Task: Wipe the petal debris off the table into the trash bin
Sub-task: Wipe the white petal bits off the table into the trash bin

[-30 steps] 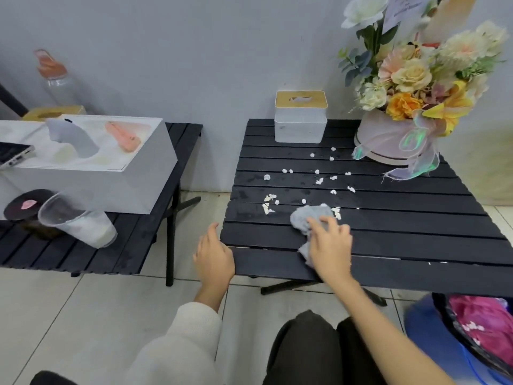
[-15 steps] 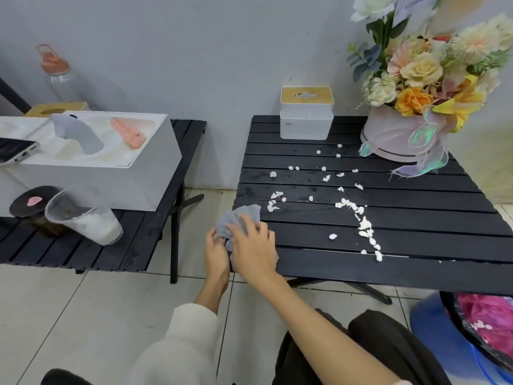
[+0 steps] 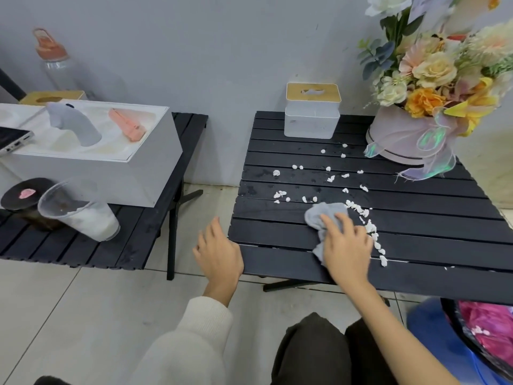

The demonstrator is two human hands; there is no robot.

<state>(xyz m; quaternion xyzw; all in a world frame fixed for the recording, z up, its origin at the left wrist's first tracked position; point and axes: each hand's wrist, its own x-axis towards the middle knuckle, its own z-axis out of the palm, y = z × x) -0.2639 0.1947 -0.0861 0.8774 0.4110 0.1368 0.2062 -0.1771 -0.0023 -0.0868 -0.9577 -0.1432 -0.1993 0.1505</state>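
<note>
White petal debris (image 3: 370, 227) lies in a line on the black slatted table (image 3: 433, 226), with more scattered bits (image 3: 330, 177) further back. My right hand (image 3: 345, 245) presses a grey cloth (image 3: 323, 215) flat on the table, just left of the petal line. My left hand (image 3: 219, 252) rests at the table's near-left corner, fingers apart and holding nothing. The blue trash bin (image 3: 433, 332) with a black liner stands on the floor at the lower right, below the table's front edge.
A white tissue box (image 3: 312, 115) and a flower bouquet (image 3: 433, 87) in a pink box stand at the table's back. A second black table (image 3: 83, 245) to the left carries a white box, a tipped plastic cup (image 3: 77, 209) and a dark lidded jar.
My right hand moved the cloth from the table's left edge rightward, up to the petal line. My left hand let go of the cloth and now rests at the corner.
</note>
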